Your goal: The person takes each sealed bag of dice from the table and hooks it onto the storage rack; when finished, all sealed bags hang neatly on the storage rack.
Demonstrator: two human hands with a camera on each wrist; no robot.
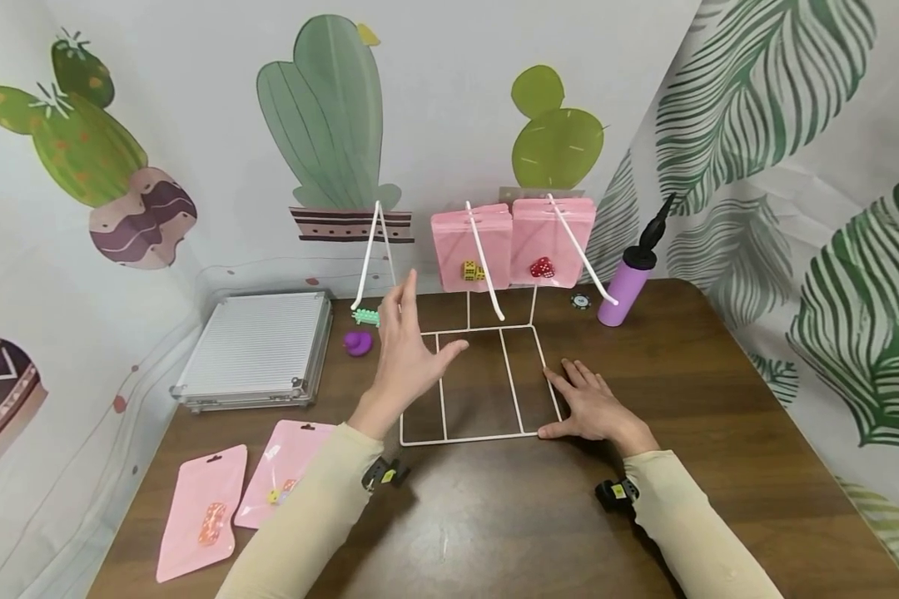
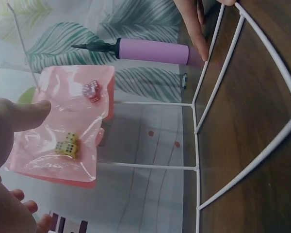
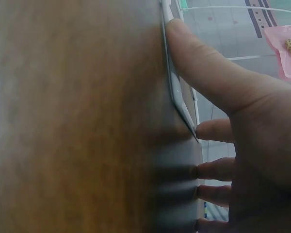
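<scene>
A white wire rack (image 1: 483,435) with projecting hooks stands on the table. Pink pouches with yellow dice (image 1: 470,248) hang on its middle hook, and pink pouches with red dice (image 1: 554,237) on the right one. My left hand (image 1: 406,353) is raised over the left of the base, below the bare left hook (image 1: 365,258), fingers extended and thumb spread, holding nothing. My right hand (image 1: 592,408) rests spread on the table, thumb and fingertips at the base's right edge. In the right wrist view, the thumb (image 3: 203,63) touches the white wire.
At the left are a silver case (image 1: 258,345) and two flat pink pouches (image 1: 204,512) (image 1: 288,466). A purple duck (image 1: 357,343) and a green toy (image 1: 365,317) lie beside the rack. A purple hand pump (image 1: 626,287) and a poker chip (image 1: 580,301) stand back right.
</scene>
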